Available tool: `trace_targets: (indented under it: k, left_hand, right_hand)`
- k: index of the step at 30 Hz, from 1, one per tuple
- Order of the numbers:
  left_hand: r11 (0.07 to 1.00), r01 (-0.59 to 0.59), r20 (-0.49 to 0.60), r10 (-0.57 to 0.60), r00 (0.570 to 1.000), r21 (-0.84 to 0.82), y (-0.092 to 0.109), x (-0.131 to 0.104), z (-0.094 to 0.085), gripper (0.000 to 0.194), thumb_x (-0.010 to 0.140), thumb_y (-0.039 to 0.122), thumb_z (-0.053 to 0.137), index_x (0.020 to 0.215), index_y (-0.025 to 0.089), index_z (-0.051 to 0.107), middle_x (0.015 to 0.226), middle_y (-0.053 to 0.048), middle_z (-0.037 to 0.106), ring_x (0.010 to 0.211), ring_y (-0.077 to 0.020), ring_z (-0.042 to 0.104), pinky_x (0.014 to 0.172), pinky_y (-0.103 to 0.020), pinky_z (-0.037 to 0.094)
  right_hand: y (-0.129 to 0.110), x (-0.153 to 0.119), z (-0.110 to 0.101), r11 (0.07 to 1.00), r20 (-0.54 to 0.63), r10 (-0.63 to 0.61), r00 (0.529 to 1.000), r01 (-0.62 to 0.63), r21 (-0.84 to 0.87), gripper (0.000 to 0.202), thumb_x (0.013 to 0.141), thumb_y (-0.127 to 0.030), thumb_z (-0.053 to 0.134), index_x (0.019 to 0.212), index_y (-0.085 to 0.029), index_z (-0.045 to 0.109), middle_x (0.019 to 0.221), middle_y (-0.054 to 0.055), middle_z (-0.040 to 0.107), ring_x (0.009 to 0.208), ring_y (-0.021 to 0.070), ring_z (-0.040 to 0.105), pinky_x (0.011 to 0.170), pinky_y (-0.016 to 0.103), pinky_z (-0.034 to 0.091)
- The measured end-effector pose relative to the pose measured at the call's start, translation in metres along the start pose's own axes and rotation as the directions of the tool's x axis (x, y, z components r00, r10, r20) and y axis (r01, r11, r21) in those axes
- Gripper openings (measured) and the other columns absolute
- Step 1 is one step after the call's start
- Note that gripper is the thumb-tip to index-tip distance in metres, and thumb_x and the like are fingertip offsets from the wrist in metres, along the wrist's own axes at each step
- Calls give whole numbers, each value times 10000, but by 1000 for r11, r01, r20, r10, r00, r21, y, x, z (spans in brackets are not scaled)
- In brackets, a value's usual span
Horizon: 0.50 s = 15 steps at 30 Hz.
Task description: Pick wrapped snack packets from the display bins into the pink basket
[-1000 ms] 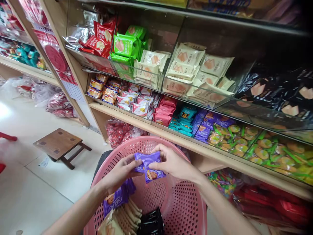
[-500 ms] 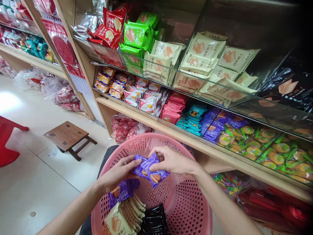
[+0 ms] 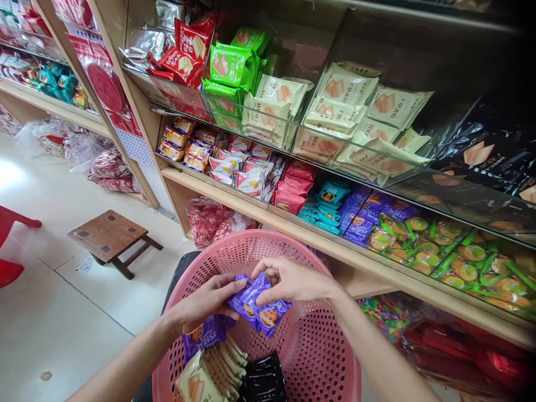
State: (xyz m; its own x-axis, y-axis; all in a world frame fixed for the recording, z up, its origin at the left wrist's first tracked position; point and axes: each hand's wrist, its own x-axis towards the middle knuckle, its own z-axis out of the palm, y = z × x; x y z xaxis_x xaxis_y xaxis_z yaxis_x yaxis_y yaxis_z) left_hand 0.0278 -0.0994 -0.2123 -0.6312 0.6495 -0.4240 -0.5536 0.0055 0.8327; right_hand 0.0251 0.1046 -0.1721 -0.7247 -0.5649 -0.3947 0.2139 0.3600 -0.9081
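Over a pink perforated basket (image 3: 324,329), my two hands hold purple cookie packets. My left hand (image 3: 213,298) pinches one purple cookie packet (image 3: 240,304) between thumb and fingers. With thumb and fingertips, my right hand (image 3: 288,282) grips another purple cookie packet (image 3: 273,312), which overlaps the first. Below my left hand, more purple packets (image 3: 204,338) lie in the basket. A row of cream cake packets (image 3: 205,377) leans beside them, next to a stack of black packets (image 3: 263,377).
Shelves behind the basket hold green packets (image 3: 234,64), cream packets (image 3: 343,92), teal packets (image 3: 329,201), purple packets (image 3: 362,215) and round cookies with green ties (image 3: 427,254). A small wooden stool (image 3: 109,234) stands on the left, near a red plastic chair (image 3: 12,240).
The purple packets in my hands have fanned apart a little and sit slightly lower. The camera view has shifted slightly.
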Motion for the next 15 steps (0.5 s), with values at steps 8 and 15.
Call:
trace_targets:
  k: [8, 15]
  left_hand:
    - [994, 62, 76, -55, 996, -94, -3, 3, 5, 595, 806, 602, 384, 1168, 160, 551, 960, -109, 656, 804, -208, 603, 648, -303, 488]
    - [999, -19, 68, 21, 997, -29, -3, -2, 8, 563, 712, 393, 659, 1208, 174, 509, 974, -76, 659, 842, -195, 609, 776, -315, 464]
  right_hand:
    - [4, 9, 10, 997, -65, -76, 995, 76, -2, 461, 557, -362, 771, 908, -186, 530, 623, -81, 444, 568, 71, 388, 510, 214, 325]
    - [26, 9, 22, 982, -203, -138, 969, 160, 97, 496, 594, -424, 743, 979, -199, 525, 722, -47, 491, 649, 94, 451, 579, 232, 371]
